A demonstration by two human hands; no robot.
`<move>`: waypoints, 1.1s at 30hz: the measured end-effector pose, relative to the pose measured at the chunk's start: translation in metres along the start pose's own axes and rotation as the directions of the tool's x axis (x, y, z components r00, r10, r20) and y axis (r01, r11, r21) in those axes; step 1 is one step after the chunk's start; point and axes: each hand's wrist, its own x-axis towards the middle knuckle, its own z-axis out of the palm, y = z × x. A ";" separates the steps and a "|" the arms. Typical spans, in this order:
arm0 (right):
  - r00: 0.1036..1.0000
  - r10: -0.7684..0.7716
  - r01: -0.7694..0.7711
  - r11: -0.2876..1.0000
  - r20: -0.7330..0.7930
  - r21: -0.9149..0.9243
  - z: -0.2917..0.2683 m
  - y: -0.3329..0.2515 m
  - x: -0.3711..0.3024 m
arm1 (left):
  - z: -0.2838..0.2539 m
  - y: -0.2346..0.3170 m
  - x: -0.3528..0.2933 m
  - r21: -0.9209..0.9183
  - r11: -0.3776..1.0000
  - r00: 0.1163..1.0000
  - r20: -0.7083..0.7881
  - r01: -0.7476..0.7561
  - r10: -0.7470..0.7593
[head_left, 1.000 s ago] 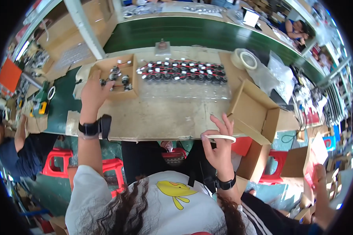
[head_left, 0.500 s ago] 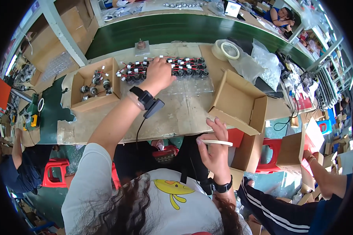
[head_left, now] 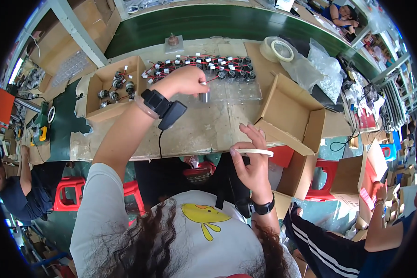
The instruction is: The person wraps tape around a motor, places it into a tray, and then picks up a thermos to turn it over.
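Observation:
My left hand (head_left: pixel 188 80) reaches over the table, its fingers closed on a small silver motor (head_left: pixel 204 97) that hangs below the fingertips. Beside and beyond that hand, several motors with red wires and white connectors (head_left: pixel 236 67) stand in rows in a clear plastic tray (head_left: pixel 252 91). A thin roll of cream tape (head_left: pixel 259 152) is held in my right hand (head_left: pixel 252 173), the thumb and fingers around it. This hand hovers in front of the table's near edge, fingers pointing up.
An open cardboard box (head_left: pixel 91 104) with several loose motors sits left of the tray. Another open box (head_left: pixel 287 111) leans at the table's right edge. Wide tape rolls (head_left: pixel 282 51) and plastic bags (head_left: pixel 326 69) lie behind it. A co-worker's arm (head_left: pixel 379 222) is at the right.
My left hand has drawn back from the rows toward me, and a motor now shows in its fingers. My right hand still holds the tape roll in nearly the same place.

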 end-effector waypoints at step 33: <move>1.000 0.017 -0.027 0.830 0.022 0.557 0.054 -0.004 0.032 | 0.114 0.012 -0.129 -0.555 0.673 0.681 -0.725 -0.489 -0.103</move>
